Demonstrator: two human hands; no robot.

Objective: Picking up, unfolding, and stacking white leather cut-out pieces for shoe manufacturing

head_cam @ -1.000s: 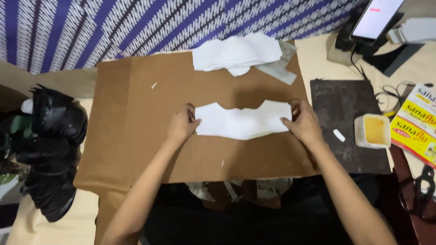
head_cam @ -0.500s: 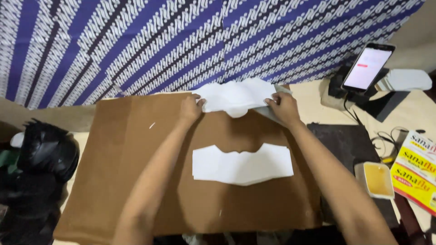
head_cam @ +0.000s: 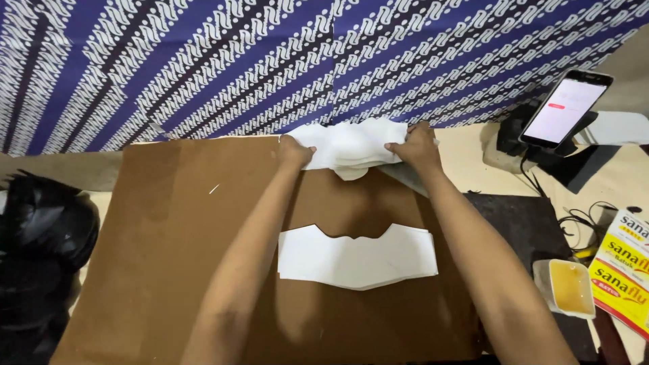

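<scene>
Lying between your arms on the brown cardboard (head_cam: 169,257) is a white cut paper piece (head_cam: 356,259), and nothing blocks it. Your left hand (head_cam: 295,151) and right hand (head_cam: 416,146) both grip the pile of white pieces (head_cam: 351,145) at the cardboard's far edge, soft and slightly crumpled. Right of you, a small plastic tub (head_cam: 566,287) holds yellow paste beside a phone (head_cam: 566,108) on its stand.

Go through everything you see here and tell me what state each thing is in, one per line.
Left hand: gripping the pile's left edge.
Right hand: gripping the pile's right edge.
Pile of white cut fabric pieces: held at the far board edge.
White shaped fabric stack: lying flat, untouched.
Brown cardboard sheet: flat.
Black smartphone: propped, screen lit.
Small tub of yellow paste: uncovered.
</scene>
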